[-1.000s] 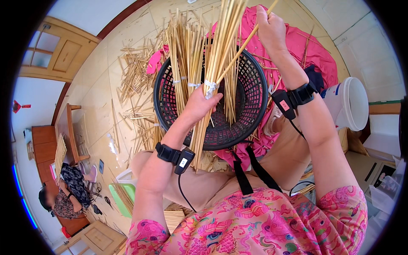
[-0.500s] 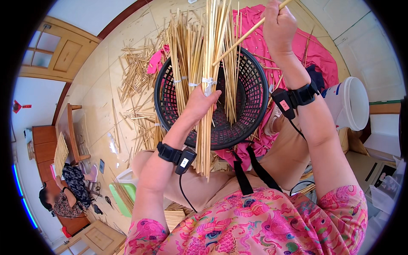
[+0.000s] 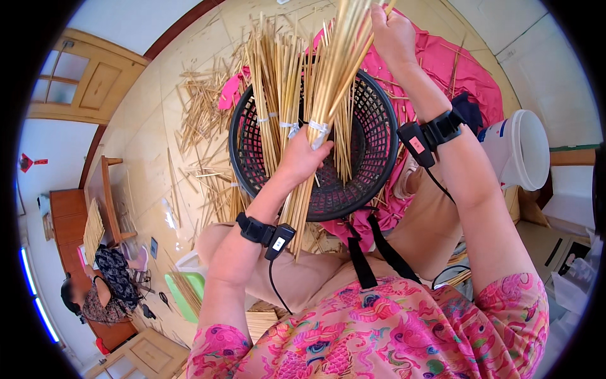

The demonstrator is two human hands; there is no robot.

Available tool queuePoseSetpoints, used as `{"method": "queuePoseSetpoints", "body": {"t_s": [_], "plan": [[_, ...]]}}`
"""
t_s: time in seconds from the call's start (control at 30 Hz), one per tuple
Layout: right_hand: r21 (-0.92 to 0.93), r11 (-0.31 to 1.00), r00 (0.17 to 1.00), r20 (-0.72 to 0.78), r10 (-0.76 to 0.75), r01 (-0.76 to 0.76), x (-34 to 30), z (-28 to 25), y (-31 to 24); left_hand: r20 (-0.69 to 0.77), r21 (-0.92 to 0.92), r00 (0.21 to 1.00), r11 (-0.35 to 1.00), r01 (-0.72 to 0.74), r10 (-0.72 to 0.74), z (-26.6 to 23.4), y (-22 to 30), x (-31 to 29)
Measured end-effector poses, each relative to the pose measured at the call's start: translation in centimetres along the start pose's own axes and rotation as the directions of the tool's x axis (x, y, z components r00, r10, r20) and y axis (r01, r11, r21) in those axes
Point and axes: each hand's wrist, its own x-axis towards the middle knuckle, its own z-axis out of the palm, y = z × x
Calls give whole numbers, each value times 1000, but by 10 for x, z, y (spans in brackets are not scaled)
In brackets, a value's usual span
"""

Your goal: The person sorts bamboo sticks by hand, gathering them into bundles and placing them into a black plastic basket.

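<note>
Over the black mesh basket [image 3: 377, 165], your left hand [image 3: 302, 158] is clamped round a bundle of slender tan sticks [image 3: 329, 95], just below its white tie [image 3: 319, 127]; past the basket's far-right rim, your right hand [image 3: 395, 41] is closed on one stick's upper end.

Beige tiled floor [image 3: 142, 142]: loose scattered sticks [image 3: 197, 115], crumpled pink cloth [image 3: 476, 83].

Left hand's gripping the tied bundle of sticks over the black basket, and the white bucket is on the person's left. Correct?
Not quite: the white bucket is on the person's right, as the head view shows. The left hand does grip the tied bundle of sticks over the black basket.
</note>
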Motion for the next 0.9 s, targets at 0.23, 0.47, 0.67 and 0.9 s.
{"method": "queuePoseSetpoints", "body": {"t_s": [0.23, 0.47, 0.67, 0.9], "plan": [[34, 997, 982, 181, 57, -64, -33, 23, -4, -4, 8, 999, 999, -33, 33, 2, 5, -1], [39, 999, 911, 413, 1, -19, -107, 34, -38, -83, -59, 995, 997, -59, 54, -11, 1, 17], [103, 994, 973, 222, -60, 38, -45, 11, -33, 5, -52, 1000, 999, -5, 6, -8, 13, 4], [91, 994, 987, 142, -79, 67, -19, -5, -28, 54, -71, 997, 996, -55, 59, -2, 8, 3]]}}
